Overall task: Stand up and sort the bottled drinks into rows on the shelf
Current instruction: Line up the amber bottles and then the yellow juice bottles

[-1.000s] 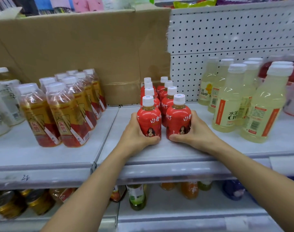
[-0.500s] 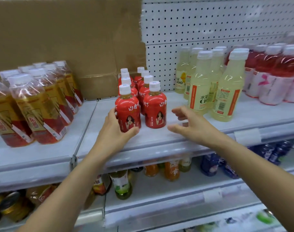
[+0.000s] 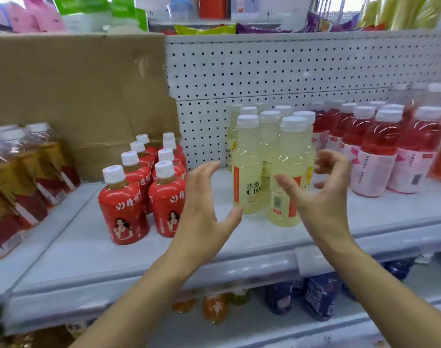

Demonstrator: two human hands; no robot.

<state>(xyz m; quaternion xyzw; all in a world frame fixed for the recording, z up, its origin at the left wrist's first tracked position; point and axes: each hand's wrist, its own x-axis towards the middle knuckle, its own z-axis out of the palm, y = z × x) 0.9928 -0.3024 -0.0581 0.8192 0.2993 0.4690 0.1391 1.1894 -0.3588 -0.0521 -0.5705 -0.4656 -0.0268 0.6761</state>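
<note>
Small red-wrapped plastic bottles (image 3: 124, 209) with white caps stand upright in two rows on the pale grey metal shelf (image 3: 139, 257). Tall pale yellow bottles (image 3: 247, 172) stand grouped to their right, then red drinks with pink labels (image 3: 375, 156).

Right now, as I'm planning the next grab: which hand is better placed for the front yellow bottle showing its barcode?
Right. The right hand is open, thumb across that barcode bottle, fingers curved past its right side; the left hand hovers by the C100 bottle.
</note>
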